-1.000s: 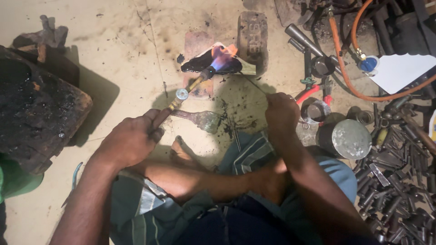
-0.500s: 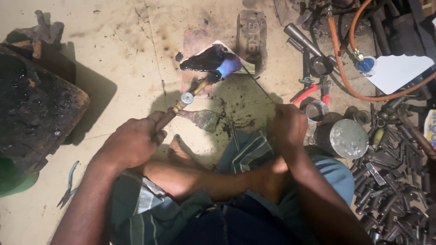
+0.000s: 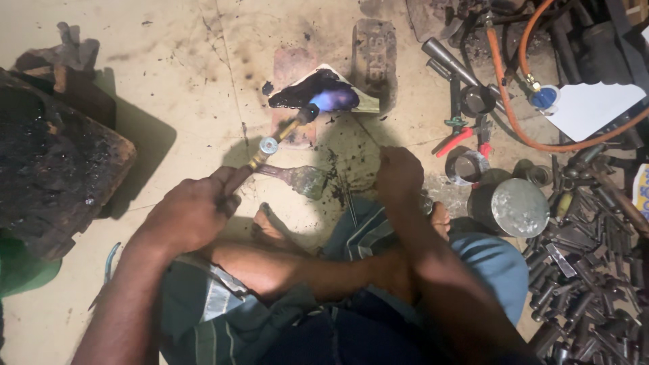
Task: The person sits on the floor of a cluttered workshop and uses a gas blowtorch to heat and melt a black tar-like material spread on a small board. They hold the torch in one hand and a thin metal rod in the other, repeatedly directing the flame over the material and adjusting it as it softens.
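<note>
My left hand grips the handle of a brass gas torch that points up and to the right. A bluish flame at its tip plays on a scorched, blackened sheet lying on a brick on the floor. My right hand is closed low over the floor near my knee, pinching a thin dark rod; the grip itself is hard to see. A flat metal piece lies on the floor between the two hands.
A charred wooden block sits at the left. An orange hose, red-handled pliers, a round tin and several metal sockets and pipes crowd the right. Another pair of pliers lies at lower left.
The flame turned from bright orange-white to a small blue one. The torch tip has stayed on the blackened sheet. My right hand shifted slightly right and down.
</note>
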